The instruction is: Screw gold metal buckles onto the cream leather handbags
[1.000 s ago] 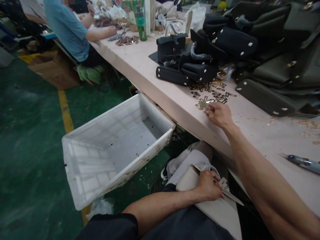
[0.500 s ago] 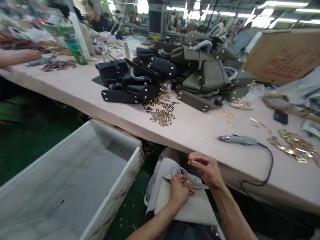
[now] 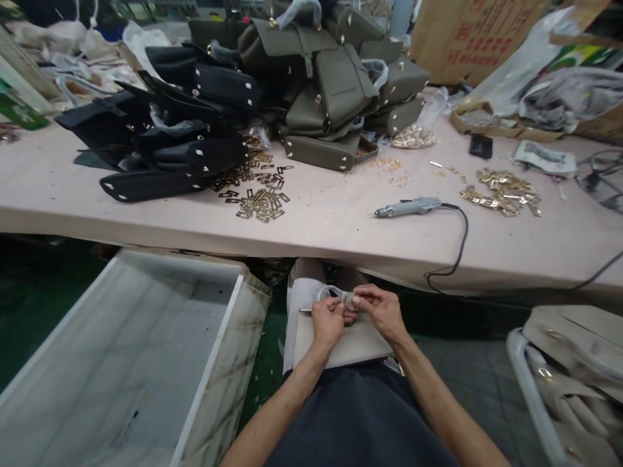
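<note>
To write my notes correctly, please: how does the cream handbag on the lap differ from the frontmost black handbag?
The cream handbag lies broad side up; the black handbag turns its pale-studded base outward. The cream handbag rests on the lap; the black handbag, on the table.

The place is a handbag workshop. On a long bench (image 3: 321, 224) with a pale cover, many black handbags (image 3: 224, 84) and olive handbags (image 3: 343, 84) are piled together, some of them with plastic-wrapped handles (image 3: 178, 126). Near them lie loose heaps of small metal fittings (image 3: 263, 205) and a corded electric screwdriver (image 3: 409, 207). A cardboard box (image 3: 438, 39) with red printing stands behind. In front of the bench are a white plastic crate (image 3: 228, 344), a container (image 3: 535, 402) with beige bags (image 3: 579, 337), and a cream bag (image 3: 357, 345) on the person's lap.
</note>
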`<state>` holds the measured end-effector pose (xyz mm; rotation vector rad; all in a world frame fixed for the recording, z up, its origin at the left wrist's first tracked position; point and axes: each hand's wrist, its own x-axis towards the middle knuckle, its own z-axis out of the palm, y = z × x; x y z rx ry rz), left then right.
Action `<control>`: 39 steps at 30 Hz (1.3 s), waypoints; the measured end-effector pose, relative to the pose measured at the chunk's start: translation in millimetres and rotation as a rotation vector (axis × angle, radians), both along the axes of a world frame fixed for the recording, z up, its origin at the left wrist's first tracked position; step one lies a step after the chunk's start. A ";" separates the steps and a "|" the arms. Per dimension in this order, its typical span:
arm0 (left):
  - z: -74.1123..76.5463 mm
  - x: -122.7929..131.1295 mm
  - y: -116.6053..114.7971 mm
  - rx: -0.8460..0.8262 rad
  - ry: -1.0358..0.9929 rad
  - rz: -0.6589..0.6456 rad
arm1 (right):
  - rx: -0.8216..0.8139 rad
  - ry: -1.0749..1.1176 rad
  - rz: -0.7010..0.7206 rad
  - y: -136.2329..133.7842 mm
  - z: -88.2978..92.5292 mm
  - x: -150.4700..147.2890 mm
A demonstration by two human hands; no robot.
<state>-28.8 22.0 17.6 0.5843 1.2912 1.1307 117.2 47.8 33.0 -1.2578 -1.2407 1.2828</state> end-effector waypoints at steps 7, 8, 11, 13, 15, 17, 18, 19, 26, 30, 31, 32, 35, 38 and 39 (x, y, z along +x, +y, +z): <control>-1.3 4.5 -2.6 0.018 -0.004 -0.014 | -0.025 -0.087 0.080 7.9 -9.5 4.9; -1.4 4.5 -2.9 0.023 -0.004 -0.022 | -0.028 -0.083 0.074 8.8 -10.0 5.1; -2.7 4.0 -3.5 0.052 -0.025 -0.049 | -0.047 -0.042 0.058 10.7 -10.4 5.1; -4.8 3.5 -3.6 0.068 -0.038 -0.063 | -0.060 -0.014 0.064 10.8 -9.4 4.7; -7.3 3.4 -3.3 0.065 -0.036 -0.069 | -0.064 -0.001 0.071 10.4 -7.7 4.2; -9.8 3.5 -2.9 0.054 -0.028 -0.075 | -0.062 -0.001 0.075 9.7 -6.6 3.6; -10.7 3.7 -2.8 0.049 -0.027 -0.079 | -0.054 -0.009 0.078 9.5 -6.5 3.4; -11.5 3.8 -2.8 0.048 -0.029 -0.081 | -0.044 -0.019 0.081 9.5 -6.7 3.4; -12.3 1.6 -3.8 0.052 -0.053 -0.097 | 0.012 -0.085 0.069 10.9 -10.8 4.6; -12.9 0.1 -4.3 0.084 -0.049 -0.098 | 0.037 -0.151 0.077 9.7 -6.1 2.8; -13.0 0.0 -4.3 0.092 -0.046 -0.097 | 0.046 -0.165 0.080 9.3 -4.6 2.2; -13.1 -0.1 -4.3 0.097 -0.043 -0.094 | 0.057 -0.177 0.084 8.9 -3.2 1.5; -13.2 -0.1 -4.3 0.093 -0.041 -0.088 | 0.089 -0.214 0.086 8.2 -0.6 -0.2; -12.7 -0.4 -4.2 0.069 -0.047 -0.085 | 0.116 -0.253 0.076 7.9 0.0 -1.7; -12.2 -0.5 -4.2 0.062 -0.049 -0.083 | 0.125 -0.261 0.075 7.7 0.2 -2.2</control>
